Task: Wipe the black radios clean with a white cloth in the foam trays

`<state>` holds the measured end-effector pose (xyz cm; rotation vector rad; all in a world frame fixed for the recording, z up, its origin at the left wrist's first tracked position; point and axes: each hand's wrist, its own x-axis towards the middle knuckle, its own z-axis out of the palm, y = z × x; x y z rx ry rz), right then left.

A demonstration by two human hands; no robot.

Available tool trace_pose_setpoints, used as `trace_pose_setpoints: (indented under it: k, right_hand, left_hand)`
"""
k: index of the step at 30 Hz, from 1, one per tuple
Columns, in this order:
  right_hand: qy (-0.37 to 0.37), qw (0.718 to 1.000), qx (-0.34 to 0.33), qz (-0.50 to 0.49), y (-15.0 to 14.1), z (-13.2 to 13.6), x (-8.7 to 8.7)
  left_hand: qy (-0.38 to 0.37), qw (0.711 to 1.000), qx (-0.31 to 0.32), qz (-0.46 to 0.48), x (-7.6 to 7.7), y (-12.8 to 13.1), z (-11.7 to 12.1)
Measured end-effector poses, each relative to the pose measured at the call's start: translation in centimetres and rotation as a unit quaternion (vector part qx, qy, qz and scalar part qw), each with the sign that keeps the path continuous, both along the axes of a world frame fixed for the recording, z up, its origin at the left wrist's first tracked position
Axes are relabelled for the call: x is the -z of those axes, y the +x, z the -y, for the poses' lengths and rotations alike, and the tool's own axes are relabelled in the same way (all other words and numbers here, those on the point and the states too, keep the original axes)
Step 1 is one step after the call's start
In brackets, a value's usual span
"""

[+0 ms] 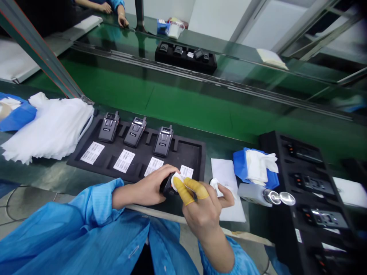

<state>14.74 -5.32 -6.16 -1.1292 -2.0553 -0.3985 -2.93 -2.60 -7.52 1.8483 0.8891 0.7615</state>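
The left hand (147,187) curls its fingers round a dark radio (165,186), which is partly hidden, just above the counter (59,179) near its front edge. Two fingers of the right hand (205,212) — both in yellow covers (183,191) — press together on a white wipe (176,179) against the radio. A wad (213,183) touches its outer fingers (whether they grip it, I cannot tell). Beyond the hands, a black tray (190,151) holds three more radios (133,133) and white labels (124,161). To the right are a paper sheet (223,168), a blue box (241,168) and a bottle (252,194).
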Motion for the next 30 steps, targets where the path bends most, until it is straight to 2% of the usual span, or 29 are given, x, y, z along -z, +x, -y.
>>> trace_pose_setpoints:
  k: [4,11,21,26,30]
  right_hand:
    - [0.010,0.999,0.041,-0.001,0.3,-0.4,-0.1]
    - [-0.028,0.999,-0.003,0.027,-0.2,0.0,-0.1]
    - [-0.015,0.998,0.065,0.003,0.6,-0.4,0.0]
    - [-0.018,1.000,0.006,-0.003,-0.4,0.0,-0.5]
    - [-0.011,1.000,0.030,0.001,-1.1,0.4,-0.4]
  left_hand:
    - [0.001,1.000,-0.002,-0.003,0.0,0.1,-0.1]
    - [-0.001,1.000,0.005,0.001,-0.5,0.3,-0.2]
    - [0.014,1.000,0.002,-0.010,-0.3,0.3,0.2]
    - [0.011,1.000,0.003,-0.001,-0.5,0.3,0.2]
    - [0.000,1.000,-0.007,-0.008,-0.6,0.4,0.2]
